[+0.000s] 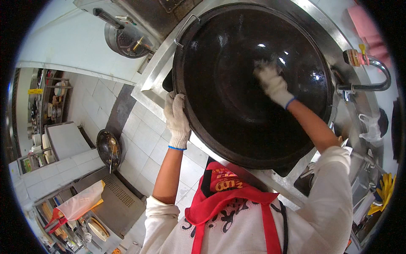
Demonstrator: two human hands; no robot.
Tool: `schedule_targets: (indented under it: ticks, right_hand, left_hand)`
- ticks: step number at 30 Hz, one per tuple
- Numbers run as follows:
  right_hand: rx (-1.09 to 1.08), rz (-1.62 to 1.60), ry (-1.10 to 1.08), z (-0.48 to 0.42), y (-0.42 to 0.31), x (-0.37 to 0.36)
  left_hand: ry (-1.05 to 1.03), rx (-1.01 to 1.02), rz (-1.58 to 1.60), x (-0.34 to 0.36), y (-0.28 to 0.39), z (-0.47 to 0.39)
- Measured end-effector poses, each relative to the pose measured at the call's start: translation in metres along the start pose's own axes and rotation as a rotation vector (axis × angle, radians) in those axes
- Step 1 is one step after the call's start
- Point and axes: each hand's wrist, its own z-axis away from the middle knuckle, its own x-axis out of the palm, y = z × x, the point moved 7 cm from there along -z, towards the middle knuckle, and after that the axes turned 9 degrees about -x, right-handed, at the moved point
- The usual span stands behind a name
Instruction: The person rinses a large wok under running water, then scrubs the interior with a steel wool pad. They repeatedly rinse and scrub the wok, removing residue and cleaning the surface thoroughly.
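A very large dark wok fills the sink in front of me, its inner surface wet and shiny in places. Wire handles stick out at its upper left and lower right. My left hand, in a white knitted glove with a blue cuff, grips the wok's left rim, thumb and fingers over the edge. Inside the bowl, right of its middle, my right hand in a matching glove is pressed to the metal. Its fingers are blurred, and I cannot tell whether something is under them.
A curved metal faucet stands at the right of the stainless steel sink. A handled pot is at upper left. A smaller wok with utensils sits at left. Yellow gloves and a plastic bag are at right.
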Motion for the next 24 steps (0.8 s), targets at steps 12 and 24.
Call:
schedule_targets:
  ticks: [12,24]
  right_hand:
    - [-0.446,-0.663,-0.154,0.085,-0.123,-0.006]
    - [0.259,0.068,0.317,-0.062,0.007,-0.023]
  left_hand:
    - [0.044,0.073,-0.1,-0.002,0.001,0.002]
    - [-0.039,0.033,0.065,0.003,-0.002,-0.003]
